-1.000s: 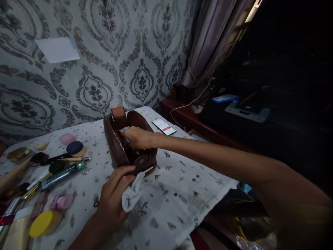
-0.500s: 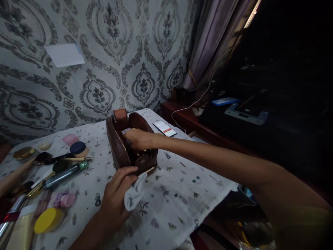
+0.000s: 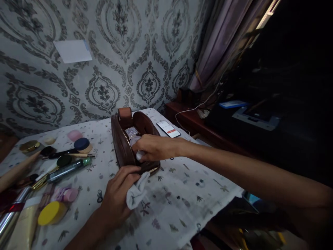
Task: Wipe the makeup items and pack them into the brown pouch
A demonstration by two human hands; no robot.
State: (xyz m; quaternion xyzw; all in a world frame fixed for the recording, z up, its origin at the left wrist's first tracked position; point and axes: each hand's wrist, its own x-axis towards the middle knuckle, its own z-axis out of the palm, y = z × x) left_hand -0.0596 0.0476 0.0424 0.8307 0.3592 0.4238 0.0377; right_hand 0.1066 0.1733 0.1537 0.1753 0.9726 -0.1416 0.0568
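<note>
- Left hand (image 3: 117, 194): white cloth (image 3: 135, 196) pinched, fingertips on bag rim; brace rim gently.
- Right hand (image 3: 148, 147): fingers curled at pale item (image 3: 140, 155) inside open brown bag (image 3: 121, 149); grip closure cannot be confirmed. Guide knuckles clear of zipper teeth.
- Surface: printed tablecloth (image 3: 169, 208), phone (image 3: 169, 129) beyond bag, cosmetics leftward.
- Room: dim; patterned wall (image 3: 130, 86), purple curtain (image 3: 210, 45).

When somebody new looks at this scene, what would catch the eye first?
Probably the open brown bag on the tablecloth, with the right hand inside near a glittery silver item, and the left hand holding a white cloth at its near end. Then the yellow lid at lower left and the lit phone right of the bag.
</note>
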